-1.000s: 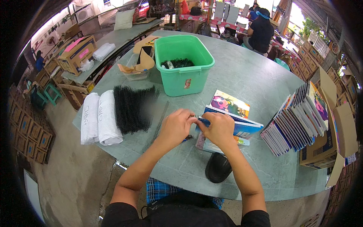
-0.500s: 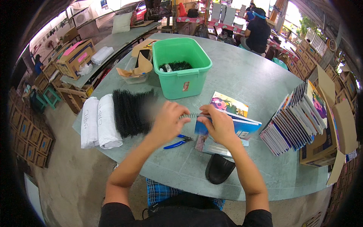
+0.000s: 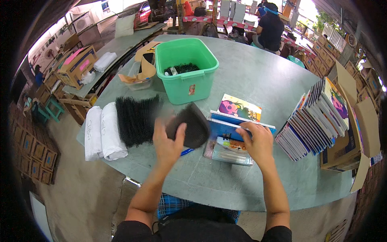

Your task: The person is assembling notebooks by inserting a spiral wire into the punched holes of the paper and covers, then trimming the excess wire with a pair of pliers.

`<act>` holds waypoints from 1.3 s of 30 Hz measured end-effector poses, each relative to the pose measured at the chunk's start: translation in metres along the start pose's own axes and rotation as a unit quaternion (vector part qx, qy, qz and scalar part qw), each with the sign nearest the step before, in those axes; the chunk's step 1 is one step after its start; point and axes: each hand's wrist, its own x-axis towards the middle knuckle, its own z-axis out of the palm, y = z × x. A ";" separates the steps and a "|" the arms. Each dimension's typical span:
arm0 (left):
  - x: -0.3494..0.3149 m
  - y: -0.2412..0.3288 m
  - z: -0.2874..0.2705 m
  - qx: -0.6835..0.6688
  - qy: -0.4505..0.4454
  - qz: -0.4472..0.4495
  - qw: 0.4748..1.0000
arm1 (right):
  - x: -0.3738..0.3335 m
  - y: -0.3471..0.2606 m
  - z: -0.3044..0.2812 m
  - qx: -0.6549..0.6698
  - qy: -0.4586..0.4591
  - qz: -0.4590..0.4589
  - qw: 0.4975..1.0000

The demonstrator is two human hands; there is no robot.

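My left hand (image 3: 166, 141) grips a black, round-ended pad (image 3: 193, 128), its thumb across the face, left of the notebooks. With my right hand (image 3: 260, 141) I hold a blue notebook (image 3: 225, 128) upright by its top edge. Under it lies a small stack of notebooks (image 3: 229, 155) with an animal picture on the top cover. Behind stands a notebook with a colourful cartoon cover (image 3: 241, 108). Blue-handled cutters (image 3: 186, 151) show only partly below the pad. The spiral coil on the blue notebook's edge cannot be made out behind pad and blur.
Left on the table lie black spiral coils (image 3: 135, 121) and two white wrapped rolls (image 3: 114, 133). A green bin (image 3: 189, 90) with coils inside stands at the back, beside a clear tub (image 3: 139, 84). Stacked spiral notebooks (image 3: 312, 121) lean near an open carton (image 3: 342, 155) at right.
My left hand has let go of the coil and picked the black pad up from the table's near side. My right hand has shifted rightward along the blue notebook.
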 end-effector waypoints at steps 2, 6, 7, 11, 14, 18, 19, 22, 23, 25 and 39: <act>0.002 -0.013 -0.011 0.085 -0.271 0.049 0.958 | 0.010 -0.010 0.008 0.007 0.015 -0.021 1.000; 0.015 0.009 -0.023 0.107 -0.154 0.095 0.978 | 0.010 -0.016 0.020 0.046 0.004 -0.045 0.998; 0.022 0.014 -0.030 0.107 -0.029 0.095 0.989 | 0.012 -0.021 0.021 0.052 -0.001 -0.047 0.998; 0.009 -0.013 -0.029 0.162 -0.288 0.046 0.943 | 0.013 -0.023 0.023 0.064 -0.001 -0.050 0.997; 0.027 0.005 -0.037 0.075 -0.026 0.123 0.989 | 0.009 -0.018 0.023 0.070 0.005 -0.032 0.997; 0.020 -0.003 -0.029 0.078 -0.166 0.122 0.976 | 0.004 -0.020 0.026 0.056 0.033 -0.043 0.997; 0.027 0.001 -0.027 0.065 -0.131 0.135 0.980 | 0.005 -0.017 0.025 0.050 0.042 -0.044 0.997; 0.027 0.024 -0.026 0.002 -0.034 0.079 0.996 | -0.001 -0.016 0.025 0.042 0.042 -0.042 0.997; 0.022 0.014 -0.026 0.044 -0.172 0.076 0.981 | 0.000 -0.019 0.025 0.042 0.040 -0.044 0.997; 0.011 -0.007 -0.019 0.119 -0.436 0.066 0.889 | 0.001 -0.022 0.021 0.043 0.030 -0.053 0.997; 0.014 0.026 0.000 0.011 -0.247 0.050 0.968 | -0.006 -0.014 0.000 0.047 -0.031 -0.038 0.998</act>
